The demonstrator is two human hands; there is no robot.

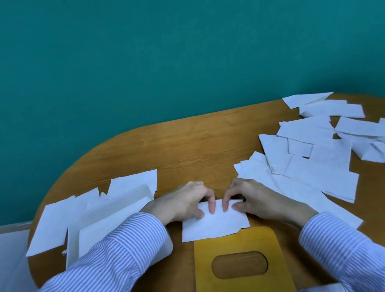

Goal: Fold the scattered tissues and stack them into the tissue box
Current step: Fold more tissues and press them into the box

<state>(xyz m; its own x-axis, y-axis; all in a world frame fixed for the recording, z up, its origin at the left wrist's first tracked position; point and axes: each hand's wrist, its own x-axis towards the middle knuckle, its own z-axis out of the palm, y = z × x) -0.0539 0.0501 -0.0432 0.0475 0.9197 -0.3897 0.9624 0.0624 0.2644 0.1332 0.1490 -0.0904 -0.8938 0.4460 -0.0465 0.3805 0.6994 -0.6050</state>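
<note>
The table was warm brown wood with a visible grain and a rounded far end, set against a flat teal wall. At its near middle lay a thin, white, roughly rectangular tissue, matte and soft-edged, with its far edge under the fingers of both hands. The left hand came in from the left with curled fingers bearing down on the tissue's far-left edge, the fingertips close together; the right hand mirrored it on the far-right edge, its fingers bent and its thumb lying along the paper. Whether they were pinching a fold or only pressing it flat could not be told. Both arms wore sleeves of blue-and-white striped cloth. Just left of the hands, partly hidden by the left sleeve, stood the tissue box, a white, smooth, rounded-cornered tray with white paper showing inside it. Flat white sheets lay under and behind the box. Touching the near edge of the tissue was a yellow-brown wooden lid with rounded corners and an oval slot, overhanging the table's near edge. To the right, a loose overlapping heap of scattered tissues covered the table out to its far right side, the nearest sheets running beneath the right wrist.
</note>
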